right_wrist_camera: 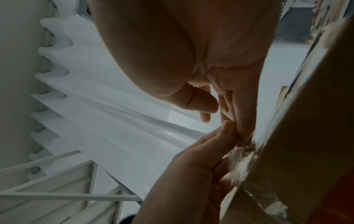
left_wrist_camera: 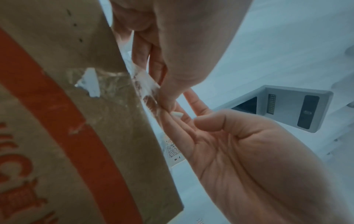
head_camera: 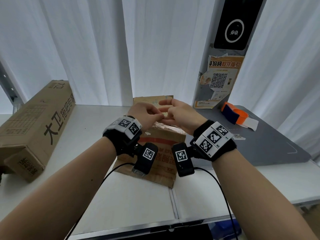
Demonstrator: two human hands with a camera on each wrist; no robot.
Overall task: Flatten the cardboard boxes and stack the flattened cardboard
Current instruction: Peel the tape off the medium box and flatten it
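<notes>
cardboard box (head_camera: 161, 149) directly beneath both hands, tape (left_wrist_camera: 147, 84) pinched.

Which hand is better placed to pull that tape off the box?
Left. The left hand pinches the loose tape at the box edge; the right hand lies open beside it.

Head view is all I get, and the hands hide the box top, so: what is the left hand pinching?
Observer: The left hand pinches a crumpled strip of clear tape at the box edge.
Operator: Right grip on it too?
Observer: No, the right hand is palm open, straight fingers touching the strip's end.
Operator: Tape free?
Observer: No, its other end sticks to the box side beside a white label scrap.
</notes>
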